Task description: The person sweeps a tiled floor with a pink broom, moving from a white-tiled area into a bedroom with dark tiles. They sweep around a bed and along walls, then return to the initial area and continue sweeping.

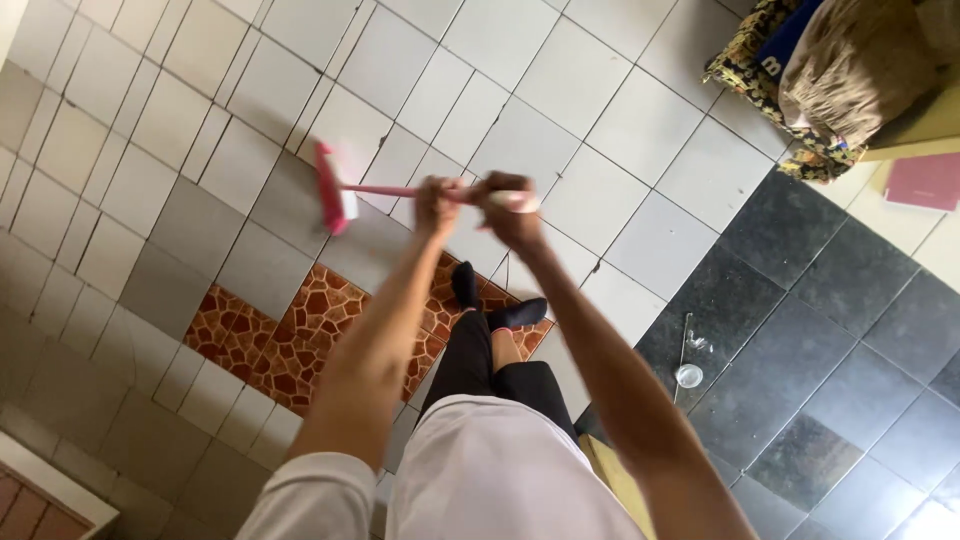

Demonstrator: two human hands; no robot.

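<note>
Left hand (437,203): raised in front of the body, fingers wrapped tight round the pink handle of the broom (340,190), nearer the head.

Right hand (510,205): just beside the left, fingers closed round the same handle at its pale upper end.

Broom: pink, handle running roughly level across the view, head out to the left, low over the grey-white tiles (560,90). Whether the bristles touch the floor cannot be told.

Mat (300,335): patch of brown-orange stone-pattern flooring, below the hands and to the right of the broom head.

Feet (495,300): in black socks, one on the patterned patch, one at its edge; black trousers and a white garment below.

Dark tiles (830,340): black-grey floor section at the right, meeting the light tiles along a diagonal line.

Glass item (688,372): small, clear and round, with a thin stem-like piece beside it, lying on the dark tiles, well apart from the broom.

Cushion heap (830,80): patterned fabric and tan cloth in the upper right corner, beside a pink flat item (925,180).
</note>
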